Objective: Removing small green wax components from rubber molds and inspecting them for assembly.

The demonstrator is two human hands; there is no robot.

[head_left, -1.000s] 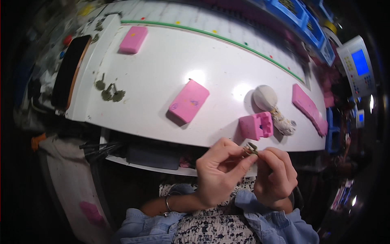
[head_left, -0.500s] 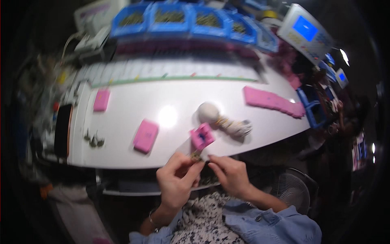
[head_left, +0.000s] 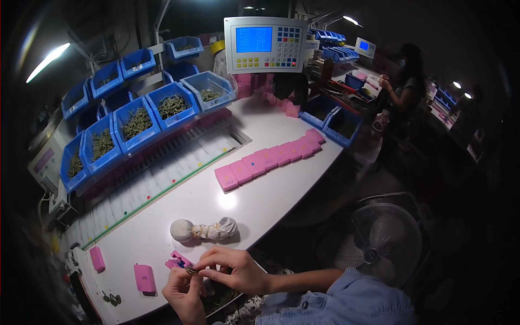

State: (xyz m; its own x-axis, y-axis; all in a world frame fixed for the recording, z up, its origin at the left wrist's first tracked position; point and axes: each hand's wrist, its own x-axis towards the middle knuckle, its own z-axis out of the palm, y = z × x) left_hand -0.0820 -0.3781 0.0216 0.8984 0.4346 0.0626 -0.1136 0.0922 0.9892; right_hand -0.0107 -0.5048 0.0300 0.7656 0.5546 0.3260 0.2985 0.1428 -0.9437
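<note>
Close together at the near edge of the white table, both my hands pinch at a small greenish piece. My left hand grips it between thumb and fingers. From the right, the thumb and fingertips of my right hand close on the same piece; its exact kind is too small to tell. Just beyond the fingertips is a pink block with a cut-out and a dark blue part in it. Past that lies a white cloth bundle, round at one end and tied with yellowish bands.
Single pink blocks lie at the left, by a few small green pieces. A row of pink blocks lies farther off. Blue bins hold green parts. A keypad unit with a screen, a fan and another person are beyond.
The view has swung to the right, so the table and my hands appear lower and farther left. My hands stay together at the small piece, the right one now closer over it.
</note>
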